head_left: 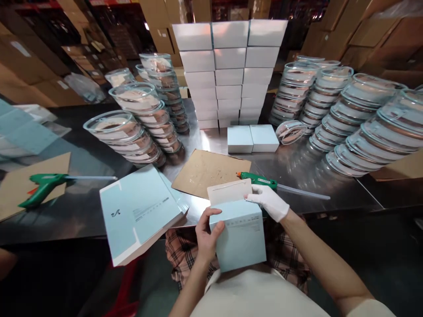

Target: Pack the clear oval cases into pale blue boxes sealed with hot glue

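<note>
A light blue carton (240, 240) stands tilted at the table's front edge, over my lap. Its white top flap (230, 192) is up, and a thin pale line runs along that flap. My bare left hand (209, 233) grips the carton's left side, thumb on the blue face. In a white glove with the fingertips showing, my right hand (268, 201) closes on the right end of the flap. Just beyond it lies a green glue gun (259, 179) with a clear glue stick. At left, a stack of flat blue cartons (142, 211) overhangs the table edge.
A brown cardboard sheet (208, 171) lies mid-table. White boxes (228, 77) are piled behind it, with two more boxes (253, 138) in front. Round clear containers (132, 127) form stacks on both sides. Another green glue gun (46, 185) rests on cardboard at left.
</note>
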Tool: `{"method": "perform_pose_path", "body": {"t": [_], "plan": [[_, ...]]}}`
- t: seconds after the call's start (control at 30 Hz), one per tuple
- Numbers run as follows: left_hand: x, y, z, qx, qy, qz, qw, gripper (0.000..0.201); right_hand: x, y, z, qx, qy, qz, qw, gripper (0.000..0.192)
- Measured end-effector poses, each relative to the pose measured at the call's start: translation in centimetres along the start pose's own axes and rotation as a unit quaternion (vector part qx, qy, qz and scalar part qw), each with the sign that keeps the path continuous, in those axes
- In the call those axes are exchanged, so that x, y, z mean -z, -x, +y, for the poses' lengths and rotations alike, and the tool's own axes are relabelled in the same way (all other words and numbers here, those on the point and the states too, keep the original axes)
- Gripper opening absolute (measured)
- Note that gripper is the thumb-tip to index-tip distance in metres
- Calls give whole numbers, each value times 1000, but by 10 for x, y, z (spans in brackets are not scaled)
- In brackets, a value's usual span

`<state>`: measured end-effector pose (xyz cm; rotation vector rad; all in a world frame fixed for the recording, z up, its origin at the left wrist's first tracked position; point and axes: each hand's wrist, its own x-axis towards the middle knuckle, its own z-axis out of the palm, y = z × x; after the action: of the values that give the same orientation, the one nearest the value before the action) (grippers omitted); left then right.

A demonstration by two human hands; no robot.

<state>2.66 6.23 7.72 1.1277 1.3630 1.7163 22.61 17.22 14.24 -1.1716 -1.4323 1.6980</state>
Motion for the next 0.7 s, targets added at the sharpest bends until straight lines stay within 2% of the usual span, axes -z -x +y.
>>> {"method": "perform_pose_path", "body": {"t": [0.07, 0.13, 0.17, 0.23, 0.3, 0.4, 0.53, 0.7], "plan": [[-1, 1, -2, 23, 11, 17, 1000, 42, -5, -3, 5, 5, -40, 0, 999, 61], [0, 1, -4, 44, 55, 31, 997, 48, 2, -1, 7, 60, -6, -20, 998, 62], [1, 0, -5, 48, 88, 29, 995, 53, 9, 2, 7, 98, 31, -60, 993, 64], [4, -4, -6, 40, 141, 10, 989, 60, 21, 8, 3, 175, 112, -158, 965, 68], [7, -7, -5, 4, 142, -2, 990, 54, 27, 13, -2, 228, 181, -209, 933, 64], [12, -12, -1, -66, 64, -15, 996, 31, 22, 14, -2, 286, 253, -202, 902, 47], [16, -14, 3, -79, 5, -25, 997, 41, 11, 11, 9, 350, 282, -220, 866, 42], [13, -10, 3, -67, 13, -27, 997, 36, 11, 14, 26, 358, 252, -202, 876, 41]]}}
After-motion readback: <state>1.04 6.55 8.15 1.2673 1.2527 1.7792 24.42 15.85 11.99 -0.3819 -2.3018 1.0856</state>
